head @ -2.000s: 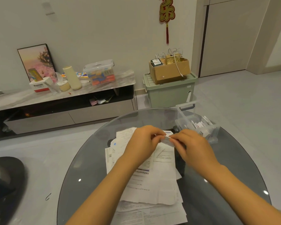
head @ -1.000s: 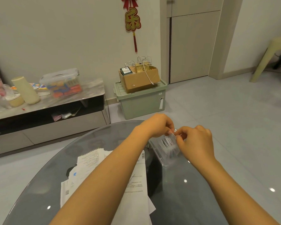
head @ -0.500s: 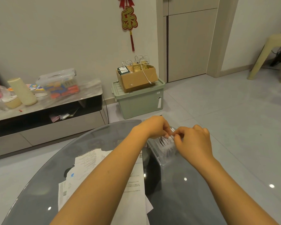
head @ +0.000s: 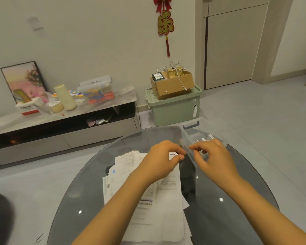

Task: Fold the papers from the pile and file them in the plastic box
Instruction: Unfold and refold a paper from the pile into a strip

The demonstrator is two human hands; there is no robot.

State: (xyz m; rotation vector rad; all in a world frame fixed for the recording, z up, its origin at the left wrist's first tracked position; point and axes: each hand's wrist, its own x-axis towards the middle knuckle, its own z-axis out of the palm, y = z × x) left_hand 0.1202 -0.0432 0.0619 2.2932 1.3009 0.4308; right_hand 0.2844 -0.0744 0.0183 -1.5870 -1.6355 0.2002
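The pile (head: 148,197) lies at six o'clock on the table (head: 228,200), the box (head: 193,137) at one. Left hand (head: 163,158) and right hand (head: 213,156) hang over them, fingers loosely curled, grasping nothing. I'd pinch only the top sheet and crease it squarely.

White printed papers (head: 154,206), clear plastic box (head: 191,137), dark glass table (head: 228,218).

papers (head: 159,206): loose white pile, flat | plastic box (head: 193,137): clear, holds folded slips
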